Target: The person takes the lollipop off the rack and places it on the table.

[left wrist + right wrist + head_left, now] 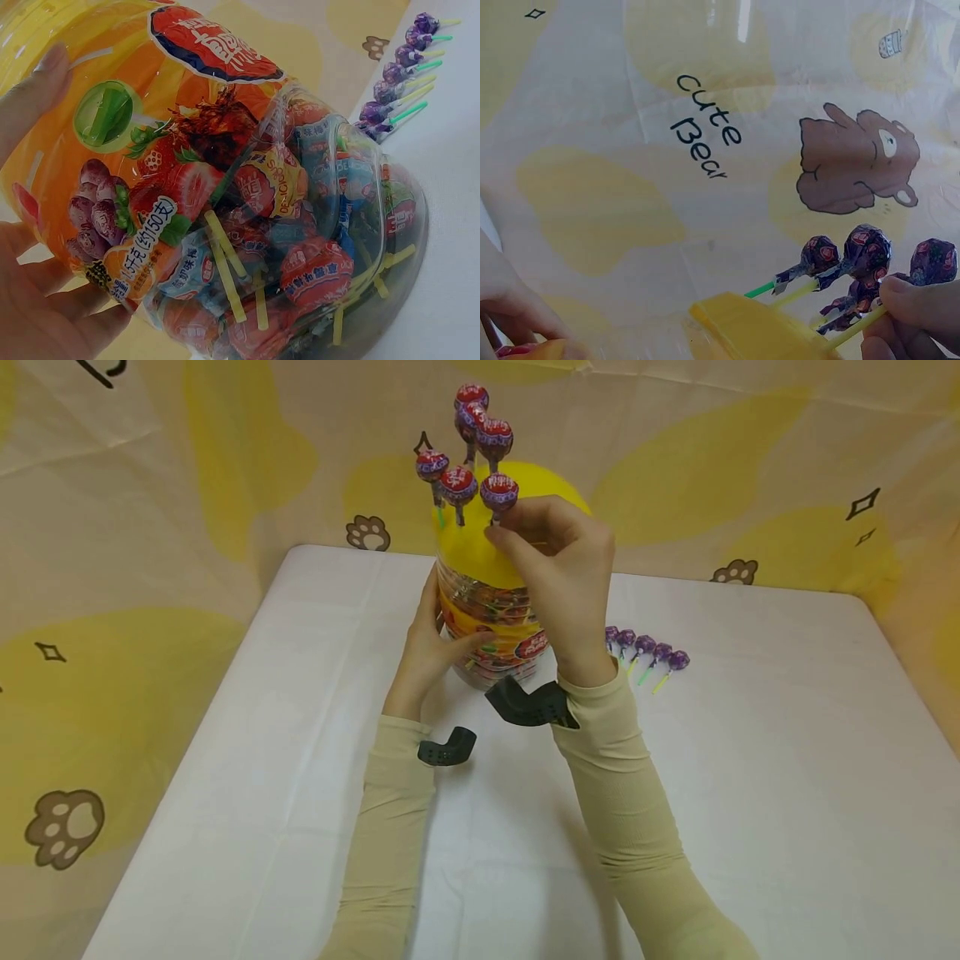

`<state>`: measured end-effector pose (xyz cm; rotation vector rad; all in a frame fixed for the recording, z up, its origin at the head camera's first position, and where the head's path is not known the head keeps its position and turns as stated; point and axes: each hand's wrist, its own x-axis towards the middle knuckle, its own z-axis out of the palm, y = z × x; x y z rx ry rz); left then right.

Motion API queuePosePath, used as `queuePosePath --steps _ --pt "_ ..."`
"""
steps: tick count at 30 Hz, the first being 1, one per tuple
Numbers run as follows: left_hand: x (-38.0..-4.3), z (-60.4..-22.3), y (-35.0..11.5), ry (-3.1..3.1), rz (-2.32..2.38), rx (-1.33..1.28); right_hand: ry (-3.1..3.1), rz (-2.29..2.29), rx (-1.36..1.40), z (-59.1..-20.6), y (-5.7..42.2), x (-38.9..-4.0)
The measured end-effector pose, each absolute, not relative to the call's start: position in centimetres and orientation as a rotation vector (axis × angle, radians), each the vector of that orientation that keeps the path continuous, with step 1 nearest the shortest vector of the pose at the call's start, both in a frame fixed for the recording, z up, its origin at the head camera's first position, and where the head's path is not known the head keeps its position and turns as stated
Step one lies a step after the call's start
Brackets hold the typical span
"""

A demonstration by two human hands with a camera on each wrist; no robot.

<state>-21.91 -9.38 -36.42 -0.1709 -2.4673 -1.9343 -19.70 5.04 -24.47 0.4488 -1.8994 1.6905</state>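
A clear plastic jar point(483, 602) of lollipops, with a fruit-printed orange label point(112, 210) and a domed yellow lid point(547, 481), stands on the table. My left hand point(427, 652) grips its side, thumb across the front. Several purple-and-red wrapped lollipops point(471, 422) stand upright from the lid. Between thumb and fingers, my right hand point(562, 568) pinches one lollipop point(498, 492) just below its head. In the right wrist view, the yellow stick point(855, 330) of that lollipop slants down to the lid point(757, 330). Whether its tip is inside a hole cannot be seen.
Several purple lollipops point(645, 647) lie in a row on the white table point(780, 777), right of the jar, with yellow and green sticks. A patterned cloth backdrop point(697, 460) rises behind the table. Black curved pieces point(450, 749) sit at both wrists.
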Motion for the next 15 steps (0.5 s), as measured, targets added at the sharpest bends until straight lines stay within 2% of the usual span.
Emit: queuePosePath --steps 15 --pt "-21.84 -36.52 -9.37 -2.446 -1.959 -0.176 -1.799 1.927 0.462 -24.49 5.82 -19.57"
